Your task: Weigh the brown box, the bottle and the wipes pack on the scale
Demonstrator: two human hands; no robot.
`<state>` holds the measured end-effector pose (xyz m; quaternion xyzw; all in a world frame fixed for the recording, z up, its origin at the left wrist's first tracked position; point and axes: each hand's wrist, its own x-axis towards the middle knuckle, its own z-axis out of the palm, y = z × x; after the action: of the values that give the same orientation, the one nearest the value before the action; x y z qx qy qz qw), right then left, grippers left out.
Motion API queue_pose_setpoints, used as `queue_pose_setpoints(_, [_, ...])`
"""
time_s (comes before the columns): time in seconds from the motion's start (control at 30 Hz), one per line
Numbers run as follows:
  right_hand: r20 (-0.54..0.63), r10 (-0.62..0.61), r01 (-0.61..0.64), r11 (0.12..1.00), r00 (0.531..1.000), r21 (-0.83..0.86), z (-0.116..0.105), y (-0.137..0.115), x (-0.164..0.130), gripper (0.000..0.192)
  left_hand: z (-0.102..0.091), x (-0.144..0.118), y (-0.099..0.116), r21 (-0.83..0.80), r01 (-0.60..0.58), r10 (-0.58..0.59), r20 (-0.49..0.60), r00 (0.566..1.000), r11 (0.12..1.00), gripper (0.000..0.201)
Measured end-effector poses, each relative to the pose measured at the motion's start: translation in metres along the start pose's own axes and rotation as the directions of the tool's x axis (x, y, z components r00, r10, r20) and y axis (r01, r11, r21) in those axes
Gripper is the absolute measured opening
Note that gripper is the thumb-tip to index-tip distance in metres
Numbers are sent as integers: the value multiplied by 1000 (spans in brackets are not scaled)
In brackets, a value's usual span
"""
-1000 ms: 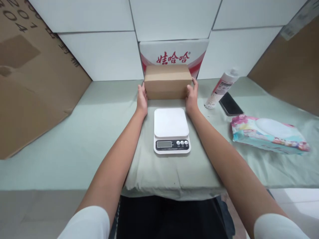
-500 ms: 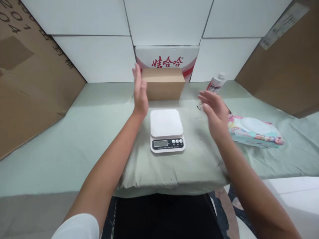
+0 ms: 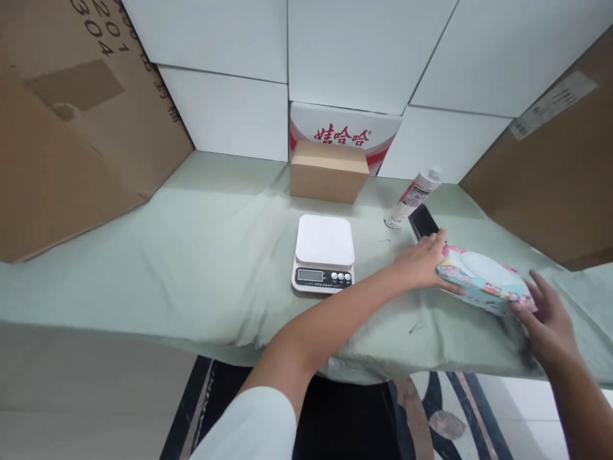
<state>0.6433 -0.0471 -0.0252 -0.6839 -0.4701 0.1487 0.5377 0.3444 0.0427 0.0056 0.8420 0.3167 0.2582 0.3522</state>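
Observation:
A colourful pack of wet wipes (image 3: 486, 281) with a white lid lies on the right of the cloth-covered table. At its left end is my left hand (image 3: 424, 260), fingers and thumb placed around that end. My right hand (image 3: 546, 316) curves round the opposite end, so the pack sits between both hands. Left of them stands a white kitchen scale (image 3: 324, 246) with a small display and three buttons; its platform carries nothing. My left forearm passes over the table just in front of the scale's right corner.
Behind the scale is a brown cardboard box (image 3: 329, 172), in front of a white box with red lettering (image 3: 342, 131). A white and red bottle (image 3: 412, 199) stands beside a dark phone-like slab (image 3: 423, 222). Large cartons (image 3: 71, 140) flank the table, which has a green cloth (image 3: 201, 255).
Both hands have moved right, from either side of the scale to the two ends of the wipes pack. The view has shifted and tilted. The scale has stayed in place.

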Motion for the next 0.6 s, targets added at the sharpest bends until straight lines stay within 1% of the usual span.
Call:
queue_pose_setpoints(0.07, [48, -95, 99, 991, 994, -87, 2, 5, 5, 86, -3, 9, -6, 40, -39, 37, 34, 999, 998, 124])
queue_pose_setpoints(0.13, [71, -177, 186, 969, 982, -160, 6, 6, 10, 83, -4, 11, -9, 64, -47, 43, 55, 998, 997, 114])
queue_pose_setpoints(0.2, [64, -204, 212, 961, 977, -176, 12, 3, 12, 83, -2, 10, -7, 68, -33, 29, 51, 998, 997, 113])
queue_pose_setpoints(0.27, [41, -215, 219, 964, 976, -154, 19, -2, 10, 81, -2, 8, -3, 53, -26, 24, 37, 999, 998, 114])
queue_pose_setpoints(0.37, [17, -274, 274, 951, 961, -143, 27, -16, -1, 75, -12, 2, 3, 25, -28, 27, 23, 999, 999, 110])
queue_pose_setpoints(0.43, [11, -345, 343, 931, 939, -127, 35, -33, -11, 77, -29, -10, 5, 17, -52, 51, 6, 999, 999, 110])
queue_pose_setpoints(0.5, [13, -434, 433, 896, 901, -99, 48, -59, -21, 81, -55, -29, 4, -2, -106, 106, -39, 994, 994, 116])
queue_pose_setpoints(0.53, [22, -479, 479, 874, 877, -83, 59, -76, -26, 83, -70, -41, 2, -23, -145, 144, -69, 987, 989, 120])
queue_pose_setpoints(0.6, [66, -552, 555, 831, 831, -30, 88, -115, -35, 84, -106, -70, -6, -59, -199, 187, -166, 968, 978, 123])
